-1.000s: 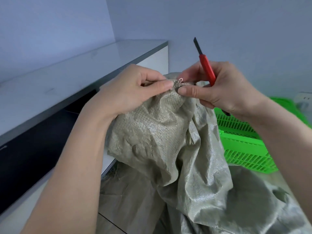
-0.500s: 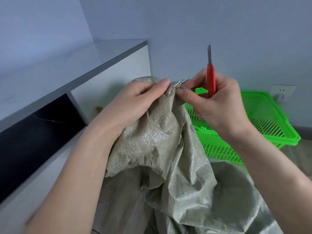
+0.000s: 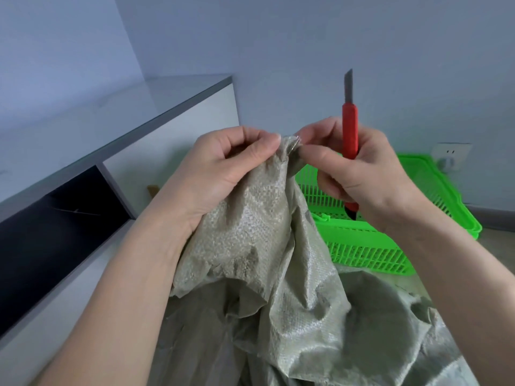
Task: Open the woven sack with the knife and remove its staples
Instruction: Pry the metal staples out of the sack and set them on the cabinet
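Note:
A grey-green woven sack (image 3: 267, 246) hangs crumpled from my two hands and spreads over the floor below. My left hand (image 3: 223, 174) pinches a bunched peak of the sack between thumb and forefinger. My right hand (image 3: 359, 171) holds a red utility knife (image 3: 349, 129) upright against its palm, grey blade pointing up. Its thumb and forefinger pinch the same peak, where a small metal staple (image 3: 295, 143) glints between the two hands' fingertips.
A green slatted plastic basket (image 3: 434, 201) stands on the floor behind the sack at the right. A white cabinet with a grey top (image 3: 156, 107) and a dark open shelf (image 3: 55, 218) runs along the left. A wall socket (image 3: 451, 156) sits low on the back wall.
My view has shifted, bringing the basket and socket further into sight. The knife has gone from tilted to upright. Both hands stay pinched on the sack's peak at the staple.

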